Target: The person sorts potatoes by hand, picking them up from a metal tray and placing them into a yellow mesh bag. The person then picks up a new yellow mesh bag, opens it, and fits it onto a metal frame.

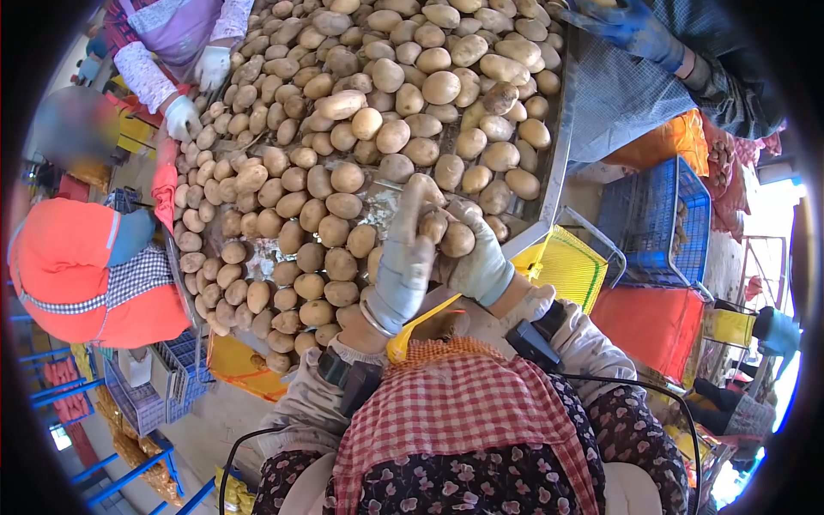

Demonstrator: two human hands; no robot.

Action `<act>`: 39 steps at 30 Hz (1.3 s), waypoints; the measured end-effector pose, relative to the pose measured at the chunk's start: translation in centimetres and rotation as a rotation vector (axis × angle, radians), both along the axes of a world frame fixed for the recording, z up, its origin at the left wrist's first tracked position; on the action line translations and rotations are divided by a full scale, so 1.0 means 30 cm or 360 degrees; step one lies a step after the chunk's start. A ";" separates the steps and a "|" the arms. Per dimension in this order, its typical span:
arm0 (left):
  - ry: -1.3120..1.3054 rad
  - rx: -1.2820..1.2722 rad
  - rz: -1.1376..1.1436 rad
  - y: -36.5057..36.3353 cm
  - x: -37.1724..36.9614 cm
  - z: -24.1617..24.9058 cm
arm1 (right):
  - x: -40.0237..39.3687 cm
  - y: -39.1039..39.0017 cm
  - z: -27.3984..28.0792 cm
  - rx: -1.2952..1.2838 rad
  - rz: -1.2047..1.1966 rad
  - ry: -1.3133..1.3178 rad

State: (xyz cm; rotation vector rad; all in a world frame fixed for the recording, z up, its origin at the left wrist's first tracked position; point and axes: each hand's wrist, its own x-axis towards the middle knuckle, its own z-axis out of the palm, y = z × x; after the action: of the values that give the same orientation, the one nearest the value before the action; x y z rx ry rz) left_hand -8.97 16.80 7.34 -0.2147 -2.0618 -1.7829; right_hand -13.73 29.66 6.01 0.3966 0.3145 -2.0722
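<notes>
My left hand [402,270], in a pale glove, is at the near edge of the sorting table, its fingers curled against a potato [433,226]. My right hand [481,262], gloved too, is closed around another potato [457,240] right beside the first. The two hands almost meet, with both potatoes between them, and the fingertips are slightly blurred. Many loose potatoes [343,206] cover the table [556,159] in front of and around my hands.
Co-workers' gloved hands [182,118] are at the far left and a blue glove [631,30] at the upper right. A person in orange [77,275] bends at the left. A yellow basket [566,266], a blue crate [657,223] and a red container [648,330] stand right.
</notes>
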 end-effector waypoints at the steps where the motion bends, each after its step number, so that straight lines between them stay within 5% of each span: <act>1: -0.0148 -0.0565 -0.0112 -0.020 -0.011 -0.012 | -0.005 0.009 0.008 0.0065 0.0003 -0.0027; 3: 0.0072 -0.1227 0.0008 -0.012 -0.023 0.010 | -0.004 0.022 0.011 0.0049 -0.0057 -0.0005; 5: 0.0019 -0.1461 -0.0112 -0.003 -0.034 0.066 | 0.006 0.078 -0.008 0.0220 -0.0060 0.0252; 9: 0.0004 -0.0664 -0.0374 0.047 -0.065 0.009 | 0.025 0.247 -0.064 -0.0607 -0.0024 -0.0050; 12: -0.0162 -0.0387 -0.0407 0.075 -0.064 0.061 | 0.046 0.442 0.041 0.0181 -0.0671 0.0443; 14: -0.0224 -0.0389 -0.0289 0.055 -0.052 0.015 | 0.010 0.627 0.054 0.0355 -0.1113 0.0773; 15: -0.0238 -0.0330 -0.0274 0.047 -0.042 0.013 | -0.026 0.742 0.092 0.0078 -0.1302 0.0791; 17: -0.0312 -0.0291 -0.0113 0.016 -0.006 0.002 | -0.113 1.016 0.095 0.0344 -0.1881 0.0602; 21: -0.0258 -0.1271 0.0719 -0.164 0.166 -0.109 | -0.212 1.433 0.195 0.0138 -0.2177 0.0696; 23: -0.0425 -0.1642 0.1108 -0.276 0.268 -0.178 | -0.255 1.492 0.233 0.0291 -0.2122 0.0697; 25: -0.0959 -0.1962 0.1074 -0.362 0.369 -0.195 | -0.258 1.342 0.208 0.0513 -0.1927 0.0691; 28: -0.0926 -0.1881 0.0933 -0.426 0.394 -0.246 | -0.167 0.946 0.078 0.0532 -0.0967 0.1367; 30: -0.0940 -0.2020 0.0997 -0.450 0.318 -0.220 | -0.093 0.654 0.050 0.1453 -0.0911 0.1252; 31: -0.0858 -0.1768 0.1058 -0.487 0.276 -0.240 | -0.113 0.591 0.007 0.1507 -0.0481 0.1541; 32: -0.0957 -0.1765 0.1169 -0.533 0.228 -0.264 | -0.092 0.435 0.062 0.1576 -0.0508 0.1655; 34: -0.0966 -0.1840 0.1271 -0.628 0.144 -0.262 | -0.099 0.253 0.038 0.1927 -0.0366 0.2196; 36: -0.1043 -0.1840 0.1308 -0.661 0.150 -0.261 | -0.097 0.108 0.066 0.2525 -0.0130 0.3257; 39: -0.0970 -0.1734 0.1051 -0.682 0.251 -0.207 | -0.050 -0.031 0.012 0.2996 0.0535 0.3192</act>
State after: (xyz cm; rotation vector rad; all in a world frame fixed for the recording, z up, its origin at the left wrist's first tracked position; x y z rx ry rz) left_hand -1.44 -3.65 1.12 0.7179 -2.8387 -0.2254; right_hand -15.23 28.73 6.37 -0.8471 3.0190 -0.4070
